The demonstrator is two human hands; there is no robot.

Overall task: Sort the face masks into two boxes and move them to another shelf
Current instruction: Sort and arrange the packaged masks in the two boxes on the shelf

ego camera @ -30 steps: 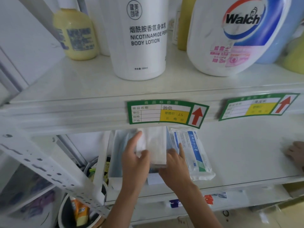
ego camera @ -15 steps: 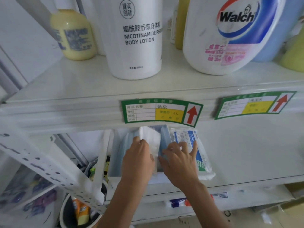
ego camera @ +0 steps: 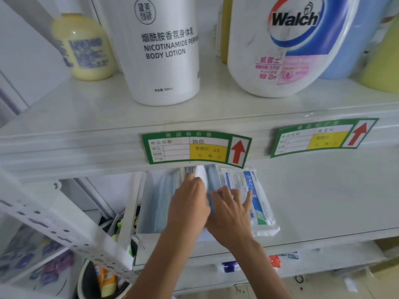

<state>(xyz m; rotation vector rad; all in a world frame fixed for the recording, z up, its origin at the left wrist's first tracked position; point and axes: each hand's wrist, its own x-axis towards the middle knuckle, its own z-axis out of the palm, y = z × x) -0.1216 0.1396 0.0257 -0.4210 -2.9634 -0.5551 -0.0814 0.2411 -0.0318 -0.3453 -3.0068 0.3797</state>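
A clear box (ego camera: 145, 203) with light blue face masks (ego camera: 160, 197) in it stands on the lower shelf under the upper shelf's lip. My left hand (ego camera: 189, 203) holds a white mask (ego camera: 201, 174) upright over the box's right part. My right hand (ego camera: 230, 214) pinches the blue masks (ego camera: 212, 180) beside it, with the fingers spread over a sealed white and blue mask packet (ego camera: 253, 197) that lies to the right of the box.
On the upper shelf (ego camera: 86, 117) stand a yellow bottle (ego camera: 83, 46), a white body lotion bottle (ego camera: 166, 50) and a Walch jug (ego camera: 289, 44). Green price labels (ego camera: 195, 151) are stuck on its edge. A bin (ego camera: 101, 281) with items sits below left.
Both hands have pushed the white mask down and back into the box. The mask has turned from flat and facing me to edge-on, half hidden behind my left hand.
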